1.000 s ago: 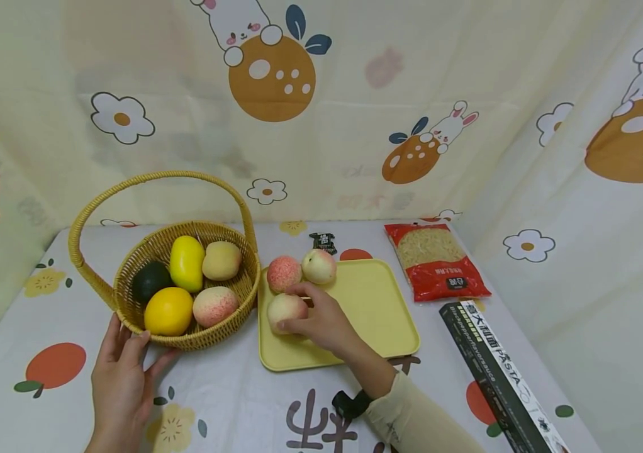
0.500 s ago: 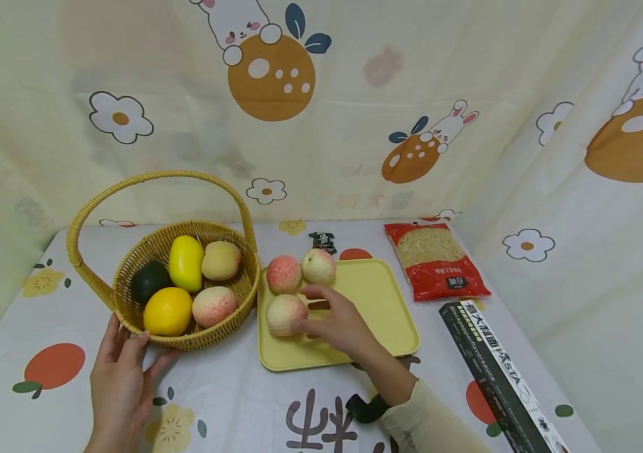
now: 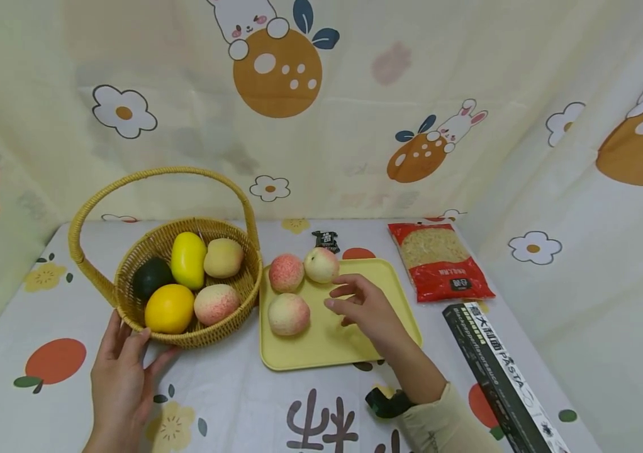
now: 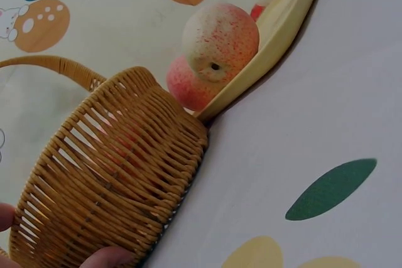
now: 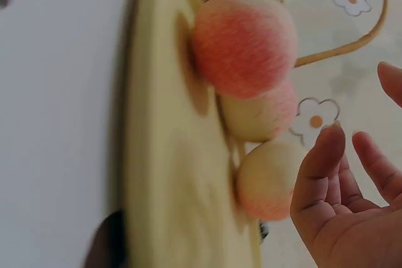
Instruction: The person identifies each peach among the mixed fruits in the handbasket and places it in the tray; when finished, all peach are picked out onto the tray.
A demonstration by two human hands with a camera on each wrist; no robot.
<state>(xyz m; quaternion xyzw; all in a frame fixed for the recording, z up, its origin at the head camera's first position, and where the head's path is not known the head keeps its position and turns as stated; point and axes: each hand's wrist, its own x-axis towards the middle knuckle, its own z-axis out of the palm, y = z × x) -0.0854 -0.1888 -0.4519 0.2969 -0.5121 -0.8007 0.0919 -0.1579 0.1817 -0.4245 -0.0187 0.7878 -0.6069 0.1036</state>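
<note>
My left hand (image 3: 120,377) holds the near left side of a wicker basket (image 3: 202,338), fingertips at its rim and thumb low on its side. Inside lie a yellow mango-like fruit (image 3: 188,259), an orange-yellow round fruit (image 3: 169,309), a dark green fruit (image 3: 153,279), a tan round fruit (image 3: 223,258) and a pink-speckled peach (image 3: 216,304). On a yellow tray (image 3: 350,352) sit three peaches: a pale one (image 3: 289,314) in front, a redder one (image 3: 285,273) and another pale one (image 3: 321,265) behind. My right hand (image 3: 375,314) hovers over the tray, fingers loosely bent, holding nothing.
A red bag of pasta (image 3: 440,264) lies behind the tray at right. Nearer stands a long black pasta box (image 3: 503,377), lying at a slant. A small black wrapped packet (image 3: 326,241) is behind the tray. The basket's tall handle (image 3: 163,171) arches upward.
My right hand has let go of the front pale peach and drawn back to the right. That peach stays on the tray. My left hand keeps its place at the basket.
</note>
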